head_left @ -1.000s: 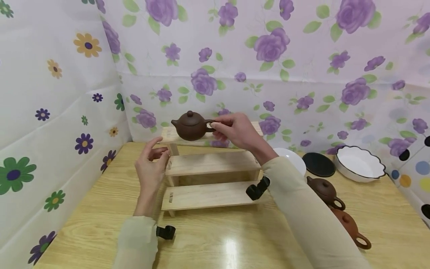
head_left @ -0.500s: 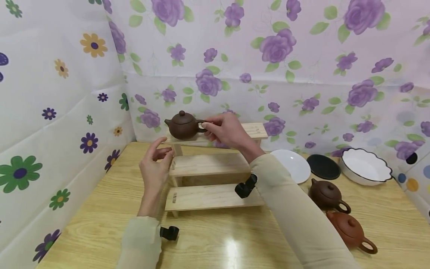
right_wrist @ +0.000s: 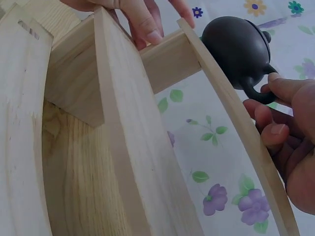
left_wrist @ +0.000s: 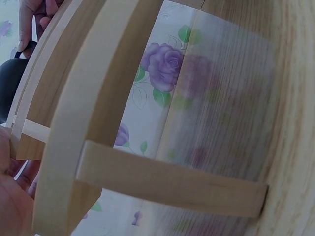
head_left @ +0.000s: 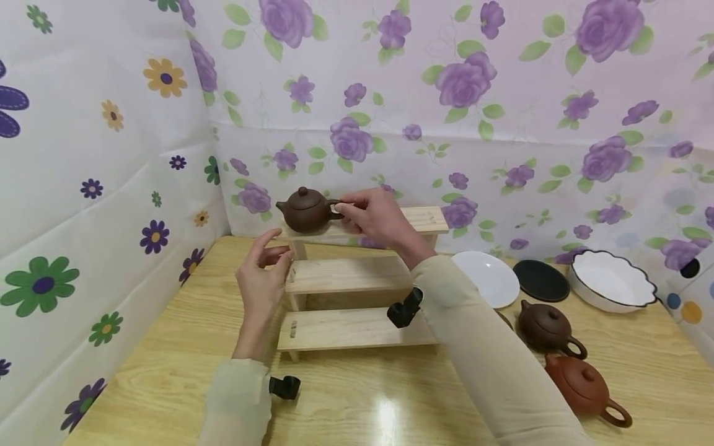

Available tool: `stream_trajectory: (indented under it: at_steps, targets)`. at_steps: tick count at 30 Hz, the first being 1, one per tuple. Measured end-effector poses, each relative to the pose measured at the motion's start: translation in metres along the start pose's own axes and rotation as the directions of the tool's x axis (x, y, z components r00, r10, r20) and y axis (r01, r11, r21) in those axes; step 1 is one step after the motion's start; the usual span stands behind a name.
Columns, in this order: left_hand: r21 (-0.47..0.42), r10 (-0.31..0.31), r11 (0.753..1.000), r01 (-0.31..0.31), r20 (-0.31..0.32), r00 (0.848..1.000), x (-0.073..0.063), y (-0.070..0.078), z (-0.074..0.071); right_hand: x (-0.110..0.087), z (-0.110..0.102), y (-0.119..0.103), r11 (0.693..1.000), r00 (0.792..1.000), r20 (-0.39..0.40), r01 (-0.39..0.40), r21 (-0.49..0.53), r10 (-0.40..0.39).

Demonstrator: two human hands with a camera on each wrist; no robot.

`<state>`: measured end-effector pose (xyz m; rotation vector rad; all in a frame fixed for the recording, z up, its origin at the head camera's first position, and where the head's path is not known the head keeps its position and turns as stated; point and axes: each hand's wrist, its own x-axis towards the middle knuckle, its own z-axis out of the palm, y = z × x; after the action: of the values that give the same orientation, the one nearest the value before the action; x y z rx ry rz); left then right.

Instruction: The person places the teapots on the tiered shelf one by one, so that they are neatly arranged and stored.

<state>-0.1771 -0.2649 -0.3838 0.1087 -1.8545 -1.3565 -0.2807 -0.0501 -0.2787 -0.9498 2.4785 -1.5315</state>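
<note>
A dark brown teapot (head_left: 307, 212) sits at the left end of the top tier of a three-tier wooden shelf (head_left: 348, 274), its spout to the left. My right hand (head_left: 378, 215) pinches the teapot's handle between thumb and fingers. In the right wrist view, the round body of the teapot (right_wrist: 235, 51) is right at the top board's far end. My left hand (head_left: 263, 275) holds the shelf's left end, with the index finger up at the top tier and the thumb lower. Seen from the right wrist, left-hand fingers (right_wrist: 142, 24) rest against the side support.
On the right of the wooden table (head_left: 167, 371) are another dark brown teapot (head_left: 549, 327) and a reddish-brown teapot (head_left: 582, 387). Behind them lie a white plate (head_left: 491, 279), a black round plate (head_left: 541, 280) and a white scalloped dish (head_left: 610, 280). Flowered cloth (head_left: 418, 161) hangs behind the shelf.
My right hand has carried the teapot a little left and down onto the top tier's left end. The left hand keeps its place at the shelf; the head view has shifted slightly.
</note>
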Motion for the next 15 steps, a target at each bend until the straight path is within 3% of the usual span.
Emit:
stream_trajectory:
  at_steps: [15]
  targets:
    - [0.037,-0.010,0.999,0.009,0.016,1.000,-0.0010,0.0003,-0.0018,0.0033,0.0013,-0.0033,0.995,0.996,-0.035,-0.082,-0.060,0.080]
